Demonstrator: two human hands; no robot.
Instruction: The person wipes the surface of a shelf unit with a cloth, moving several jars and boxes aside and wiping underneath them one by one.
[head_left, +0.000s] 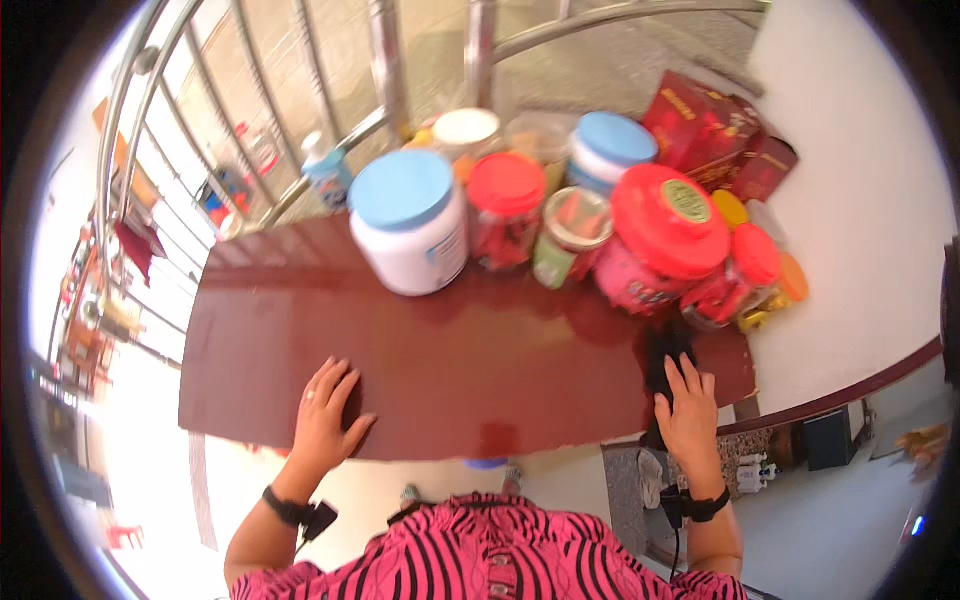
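Observation:
My left hand (327, 416) lies palm down on the left part of a glossy brown-red tabletop (465, 360), fingers apart, a ring on one finger. My right hand (688, 412) rests palm down near the right end, with nothing held. Beyond my hands stand a white tub with a light blue lid (409, 225), a jar with a red lid (504, 214), a cup with a green label (570, 236) and a large red-lidded container (660, 236). A smaller red-lidded jar (735, 277) leans at the right, nearest my right hand.
A metal railing (382, 60) runs behind the table, with a blue pump bottle (327, 171) beside it. Dark red boxes (694, 124) and a second blue-lidded tub (609, 146) stand at the back. A white surface (847, 225) adjoins on the right.

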